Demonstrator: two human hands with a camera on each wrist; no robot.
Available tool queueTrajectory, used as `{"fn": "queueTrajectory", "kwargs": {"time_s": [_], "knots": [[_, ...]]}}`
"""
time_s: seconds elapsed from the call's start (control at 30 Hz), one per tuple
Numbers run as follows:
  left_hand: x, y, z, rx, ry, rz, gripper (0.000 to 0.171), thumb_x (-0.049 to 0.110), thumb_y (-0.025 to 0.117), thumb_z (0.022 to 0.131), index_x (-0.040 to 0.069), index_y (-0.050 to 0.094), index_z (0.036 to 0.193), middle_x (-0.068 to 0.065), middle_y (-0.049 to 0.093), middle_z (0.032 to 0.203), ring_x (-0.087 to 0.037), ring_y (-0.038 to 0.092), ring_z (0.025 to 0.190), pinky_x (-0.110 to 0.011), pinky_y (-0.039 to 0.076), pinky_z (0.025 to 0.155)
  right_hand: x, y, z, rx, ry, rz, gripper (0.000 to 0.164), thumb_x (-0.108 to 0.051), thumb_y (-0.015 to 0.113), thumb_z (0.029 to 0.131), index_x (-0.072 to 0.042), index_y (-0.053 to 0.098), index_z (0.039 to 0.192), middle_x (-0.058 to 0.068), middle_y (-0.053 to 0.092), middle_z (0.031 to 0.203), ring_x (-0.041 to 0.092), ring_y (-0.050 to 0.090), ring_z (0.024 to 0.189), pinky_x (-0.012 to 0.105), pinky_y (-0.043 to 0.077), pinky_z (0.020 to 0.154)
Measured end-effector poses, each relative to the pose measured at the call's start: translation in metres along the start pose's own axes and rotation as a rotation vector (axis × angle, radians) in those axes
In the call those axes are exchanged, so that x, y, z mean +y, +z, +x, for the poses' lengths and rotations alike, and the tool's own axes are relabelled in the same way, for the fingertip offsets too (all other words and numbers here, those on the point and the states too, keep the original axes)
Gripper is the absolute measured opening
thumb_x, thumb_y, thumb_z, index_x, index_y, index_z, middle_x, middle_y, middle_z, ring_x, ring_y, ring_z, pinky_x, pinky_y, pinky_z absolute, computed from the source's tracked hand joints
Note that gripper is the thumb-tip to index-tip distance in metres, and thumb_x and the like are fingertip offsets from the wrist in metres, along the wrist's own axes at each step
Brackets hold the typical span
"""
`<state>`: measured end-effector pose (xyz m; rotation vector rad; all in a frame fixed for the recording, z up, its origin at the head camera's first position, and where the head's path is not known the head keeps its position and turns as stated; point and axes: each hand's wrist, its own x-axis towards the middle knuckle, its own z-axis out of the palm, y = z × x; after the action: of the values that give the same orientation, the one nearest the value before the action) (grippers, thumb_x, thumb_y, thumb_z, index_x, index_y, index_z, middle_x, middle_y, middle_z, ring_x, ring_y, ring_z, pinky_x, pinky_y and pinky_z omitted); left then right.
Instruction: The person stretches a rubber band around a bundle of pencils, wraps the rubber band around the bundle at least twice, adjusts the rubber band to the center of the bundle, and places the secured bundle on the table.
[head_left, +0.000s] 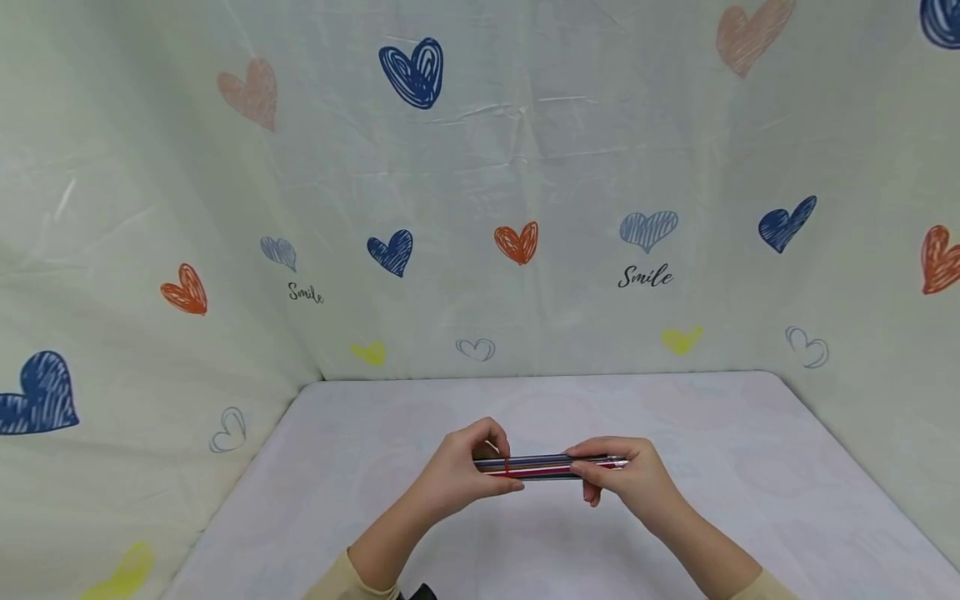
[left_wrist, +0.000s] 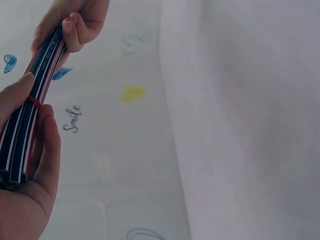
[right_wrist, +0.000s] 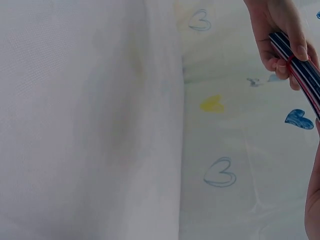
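A bundle of slim striped pencils (head_left: 543, 468) in dark blue, white and red is held level above the table, between both hands. Around its left part runs a thin red band (head_left: 507, 467). My left hand (head_left: 459, 471) grips the left end, thumb below and fingertips at the band. At the other end, my right hand (head_left: 637, 479) pinches the pencils between thumb and fingers, and pale tips show there. The left wrist view shows the dark blunt ends of the pencils (left_wrist: 17, 150) over the left palm. In the right wrist view the right hand (right_wrist: 314, 200) is mostly cut off.
A white-covered table (head_left: 360, 417) lies under the hands. Behind and beside it hangs a pale curtain (head_left: 570, 167) printed with hearts and the word Smile. A small black object (head_left: 423, 592) shows at the bottom edge by the left sleeve.
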<state>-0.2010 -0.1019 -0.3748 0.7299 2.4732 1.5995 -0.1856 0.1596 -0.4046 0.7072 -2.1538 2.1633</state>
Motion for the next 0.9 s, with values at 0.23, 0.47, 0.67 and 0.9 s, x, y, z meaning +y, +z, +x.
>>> {"fn": "queueTrajectory", "kwargs": {"time_s": [0.23,0.47,0.67,0.9], "knots": [[-0.002,-0.009,-0.002,-0.068,-0.003,-0.074,0.026,0.003,0.079,0.078,0.013,0.063,0.096,-0.001,0.067,0.091,-0.016,0.065,0.081,-0.028,0.055,0.066,0.000,-0.003,-0.001,0.031,0.040,0.011,0.019,0.000,0.073,0.084,0.007,0.072,0.102,0.010,0.067,0.070,0.016,0.061,0.051,0.035,0.055,0.054],[-0.001,-0.009,-0.001,-0.077,-0.011,-0.017,0.023,0.000,0.077,0.078,0.012,0.064,0.093,-0.002,0.070,0.088,-0.014,0.065,0.078,-0.026,0.053,0.064,0.000,-0.003,0.000,0.009,0.013,-0.014,0.018,-0.003,0.074,0.084,0.006,0.072,0.100,0.008,0.066,0.062,0.016,0.061,0.051,0.036,0.055,0.053],[-0.001,-0.003,0.001,-0.051,-0.011,0.061,0.022,0.001,0.079,0.076,0.012,0.064,0.088,0.001,0.070,0.082,-0.012,0.066,0.073,-0.024,0.053,0.062,0.001,0.000,0.002,-0.007,-0.013,-0.025,0.016,-0.002,0.073,0.085,0.006,0.072,0.098,0.007,0.066,0.063,0.016,0.061,0.051,0.038,0.055,0.050],[-0.004,0.007,0.003,-0.051,0.019,0.034,0.027,0.003,0.084,0.073,0.010,0.059,0.079,0.005,0.068,0.085,-0.010,0.066,0.073,-0.023,0.053,0.064,0.002,0.005,0.002,-0.031,0.035,-0.047,0.020,-0.007,0.075,0.084,0.007,0.072,0.098,0.012,0.069,0.078,0.017,0.062,0.054,0.040,0.056,0.053]]}}
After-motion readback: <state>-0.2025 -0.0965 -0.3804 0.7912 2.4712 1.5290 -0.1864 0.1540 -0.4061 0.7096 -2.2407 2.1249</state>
